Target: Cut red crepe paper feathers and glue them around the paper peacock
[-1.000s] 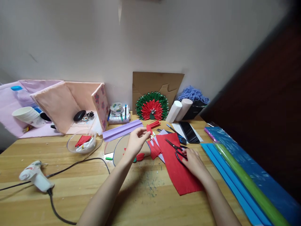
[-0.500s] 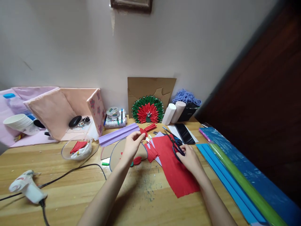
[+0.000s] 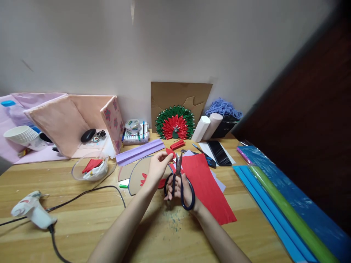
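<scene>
A fleck-marked wooden tabletop is backed by a grey wall. Above it, a red cutout is pinched by the grip of the left hand, near dark-handled scissors, blades parted, clasped in that of the right hand. Pale lettering on a black box cannot be read.
</scene>
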`<state>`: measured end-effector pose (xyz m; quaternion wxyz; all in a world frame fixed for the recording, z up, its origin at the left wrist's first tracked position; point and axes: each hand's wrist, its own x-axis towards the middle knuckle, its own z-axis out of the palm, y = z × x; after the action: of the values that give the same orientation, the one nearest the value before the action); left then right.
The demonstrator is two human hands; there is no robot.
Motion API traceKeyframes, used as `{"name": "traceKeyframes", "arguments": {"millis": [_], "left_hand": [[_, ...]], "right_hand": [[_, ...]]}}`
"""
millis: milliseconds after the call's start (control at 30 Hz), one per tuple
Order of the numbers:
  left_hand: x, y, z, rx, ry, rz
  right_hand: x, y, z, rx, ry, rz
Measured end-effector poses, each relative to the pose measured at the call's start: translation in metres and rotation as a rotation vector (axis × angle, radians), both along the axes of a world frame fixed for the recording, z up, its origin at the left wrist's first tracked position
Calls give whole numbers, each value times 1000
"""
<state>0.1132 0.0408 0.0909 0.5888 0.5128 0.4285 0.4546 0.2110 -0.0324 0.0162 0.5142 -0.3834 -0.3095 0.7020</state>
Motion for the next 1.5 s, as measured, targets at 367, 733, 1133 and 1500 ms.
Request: {"name": "traceKeyframes", "arguments": {"millis": [367,733,1133,1500], "left_hand": [[6,3,-11,-44,51,-48],[9,1,-14,-103,11,-73],[4,4,-16,-82,30,-114],[6,6,-22,-31,25,-153]], "right_hand": [[5,-11,1,27,-161,-11],[5,-11,-3,17,-164,-50],[6,-11,-2,-1,-196,-17],[10,-12,-5,31,-57,42]]}}
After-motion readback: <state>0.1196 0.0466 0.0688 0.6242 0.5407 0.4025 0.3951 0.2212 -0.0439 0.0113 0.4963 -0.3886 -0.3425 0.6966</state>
